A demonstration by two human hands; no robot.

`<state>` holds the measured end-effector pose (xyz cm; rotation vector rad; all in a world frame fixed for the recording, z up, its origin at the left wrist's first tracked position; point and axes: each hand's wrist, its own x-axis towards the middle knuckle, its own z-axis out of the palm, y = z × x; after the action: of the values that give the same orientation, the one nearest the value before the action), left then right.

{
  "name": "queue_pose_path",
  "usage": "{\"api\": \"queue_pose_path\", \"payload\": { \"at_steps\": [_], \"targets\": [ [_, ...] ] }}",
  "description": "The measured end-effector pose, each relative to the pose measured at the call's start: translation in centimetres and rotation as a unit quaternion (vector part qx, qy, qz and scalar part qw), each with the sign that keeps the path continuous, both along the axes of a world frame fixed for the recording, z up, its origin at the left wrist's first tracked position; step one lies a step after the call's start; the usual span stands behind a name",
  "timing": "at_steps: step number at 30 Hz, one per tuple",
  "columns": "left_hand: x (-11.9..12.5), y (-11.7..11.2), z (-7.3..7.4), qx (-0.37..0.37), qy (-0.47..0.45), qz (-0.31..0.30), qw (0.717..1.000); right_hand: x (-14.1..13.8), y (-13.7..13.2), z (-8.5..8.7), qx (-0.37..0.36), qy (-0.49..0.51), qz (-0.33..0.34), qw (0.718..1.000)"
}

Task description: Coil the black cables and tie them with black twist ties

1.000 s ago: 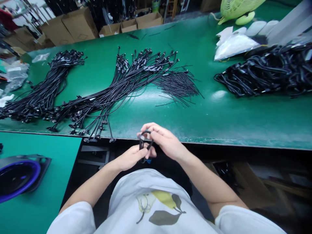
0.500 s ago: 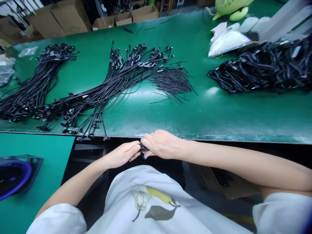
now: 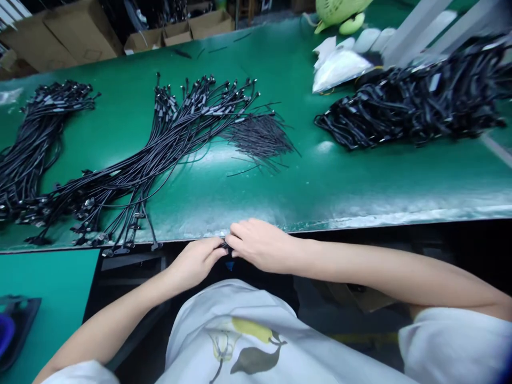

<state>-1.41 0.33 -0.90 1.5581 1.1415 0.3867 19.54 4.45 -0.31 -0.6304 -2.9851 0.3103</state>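
My left hand (image 3: pixel 196 261) and right hand (image 3: pixel 261 245) are closed, pinching a small black cable connector (image 3: pixel 224 246) between them, just past the edge of the green-topped desk (image 3: pixel 328 184), near a fanned bundle of thin black cables (image 3: pixel 160 144).
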Motion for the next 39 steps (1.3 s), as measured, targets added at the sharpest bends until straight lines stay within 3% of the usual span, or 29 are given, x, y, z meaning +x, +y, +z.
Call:
{"api": "queue_pose_path", "payload": {
  "at_steps": [3, 5, 6, 7, 11, 13, 15, 17, 19, 21, 23, 25, 28, 33, 36, 39],
  "targets": [
    [0.7, -0.1, -0.6, 0.128, 0.058, 0.016, 0.99, 0.4, 1.3, 1.2, -0.189, -0.064, -0.042, 0.979],
    [0.9, 0.2, -0.4, 0.148, 0.085, 0.002, 0.985, 0.6, 2.3, 1.8, -0.291, -0.061, -0.019, 0.955],
    [0.9, 0.4, -0.2, 0.138, 0.091, -0.008, 0.986, 0.7, 2.5, 2.0, -0.303, -0.051, -0.015, 0.951],
    [0.9, 0.7, 0.2, 0.115, 0.088, -0.019, 0.989, 0.6, 2.5, 1.9, -0.286, -0.041, -0.019, 0.957],
    [0.6, 2.0, 1.1, -0.038, 0.024, -0.056, 0.997, 0.3, 1.5, 0.8, -0.106, -0.012, -0.043, 0.993],
    [0.5, 2.3, 0.9, -0.076, 0.013, -0.049, 0.996, 0.7, 2.3, 0.5, -0.107, 0.007, -0.006, 0.994],
    [0.3, 2.6, 0.4, -0.087, 0.01, -0.017, 0.996, 1.9, 4.9, 0.6, -0.158, 0.055, 0.015, 0.986],
    [0.1, 2.7, -0.2, -0.085, -0.001, 0.044, 0.995, 3.8, 9.1, 0.9, -0.167, 0.135, -0.071, 0.974],
    [0.0, 2.9, -0.8, -0.078, -0.039, 0.119, 0.989, 5.5, 14.1, 0.7, -0.09, 0.194, -0.257, 0.942],
    [0.1, 3.1, -1.2, -0.071, -0.098, 0.187, 0.975, 6.3, 18.6, -0.1, -0.001, 0.175, -0.402, 0.899],
    [0.4, 3.3, -1.5, -0.078, -0.161, 0.237, 0.955, 6.1, 21.5, -1.3, 0.043, 0.105, -0.454, 0.884],
    [0.6, 3.5, -1.7, -0.096, -0.209, 0.274, 0.934, 5.3, 22.8, -2.3, 0.07, 0.046, -0.454, 0.887],
    [0.5, 3.7, -1.8, -0.11, -0.257, 0.312, 0.908, 4.8, 22.7, -2.6, 0.123, 0.017, -0.457, 0.881],
    [-0.1, 4.0, -1.6, -0.111, -0.302, 0.33, 0.887, 6.7, 20.4, -0.3, 0.178, 0.01, -0.496, 0.85],
    [0.1, 3.9, -1.4, -0.099, -0.323, 0.327, 0.883, 6.6, 16.0, 0.6, 0.184, 0.093, -0.525, 0.826],
    [1.0, 3.5, -1.2, -0.108, -0.339, 0.314, 0.88, 3.9, 9.4, -0.1, 0.066, 0.251, -0.482, 0.837]
  ]
}}
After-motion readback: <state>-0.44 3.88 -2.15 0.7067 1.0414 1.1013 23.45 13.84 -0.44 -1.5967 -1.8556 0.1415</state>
